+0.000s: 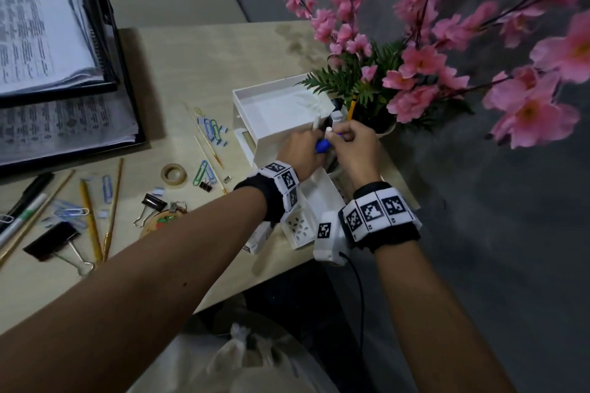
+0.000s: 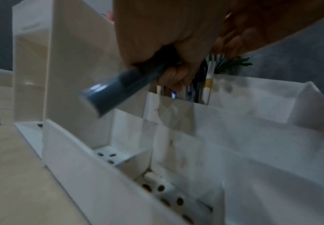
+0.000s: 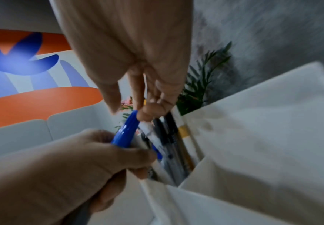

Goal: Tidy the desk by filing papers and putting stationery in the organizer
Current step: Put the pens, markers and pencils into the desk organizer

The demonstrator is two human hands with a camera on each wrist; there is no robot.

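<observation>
Over the organizer, the left hand grips a blue marker while the right hand pinches its tip, so it should go upright into the pen slot, without pushing the other pens.

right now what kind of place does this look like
Most likely an office or study desk. A stacked black paper tray holds printed sheets, paper clips and pencils lie loose on the pale desk, and both hands work a blue marker at a white organizer.
</observation>
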